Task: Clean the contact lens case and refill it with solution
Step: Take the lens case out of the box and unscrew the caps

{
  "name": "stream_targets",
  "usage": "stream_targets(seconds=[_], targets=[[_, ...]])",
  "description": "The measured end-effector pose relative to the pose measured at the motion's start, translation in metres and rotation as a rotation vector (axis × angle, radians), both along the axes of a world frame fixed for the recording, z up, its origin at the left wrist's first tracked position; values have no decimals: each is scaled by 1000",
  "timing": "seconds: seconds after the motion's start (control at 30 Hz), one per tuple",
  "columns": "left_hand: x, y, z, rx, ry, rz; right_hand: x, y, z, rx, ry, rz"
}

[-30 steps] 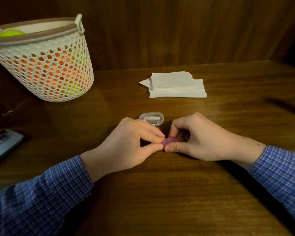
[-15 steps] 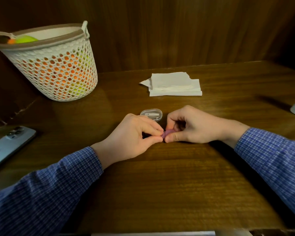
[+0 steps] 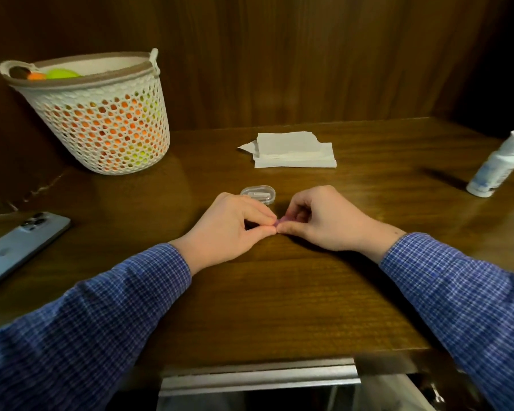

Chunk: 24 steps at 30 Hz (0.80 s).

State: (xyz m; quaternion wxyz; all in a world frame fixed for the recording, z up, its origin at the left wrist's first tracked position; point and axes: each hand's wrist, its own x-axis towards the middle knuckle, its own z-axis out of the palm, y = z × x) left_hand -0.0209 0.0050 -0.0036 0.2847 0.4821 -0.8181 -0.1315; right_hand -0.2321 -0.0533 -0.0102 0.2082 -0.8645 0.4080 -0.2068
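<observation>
The place looks like a home, most likely a desk or dressing nook in a private room. A dark, polished wooden tabletop [image 3: 279, 307] meets a wall of matching wood panelling [image 3: 279, 54], and a silvery metal strip [image 3: 258, 378] runs below its near edge. Personal things lie about. A white perforated plastic basket [image 3: 72, 97] holds orange and green items. A smartphone [image 3: 18, 247] lies camera side up at the left. A small stack of folded paper tissues [image 3: 294, 152] sits near the wall, and a small white bottle [image 3: 493, 170] with a printed label stands at the right. The light is dim and warm.
</observation>
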Motion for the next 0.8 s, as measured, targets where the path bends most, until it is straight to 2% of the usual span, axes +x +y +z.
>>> stream_targets(seconds=[0.3, 0.43, 0.53, 0.8], targets=[[3, -8, -1, 7, 11, -64, -3, -4, 12, 95, 34, 210], [5, -9, -2, -5, 10, -82, -6, -2, 8, 122, -16, 198], [5, -10, -2, -37, -20, -96, -7, -5, 8, 115, 27, 190], [6, -6, 2, -95, -68, -93, -8, 1, 6, -13, -42, 108]])
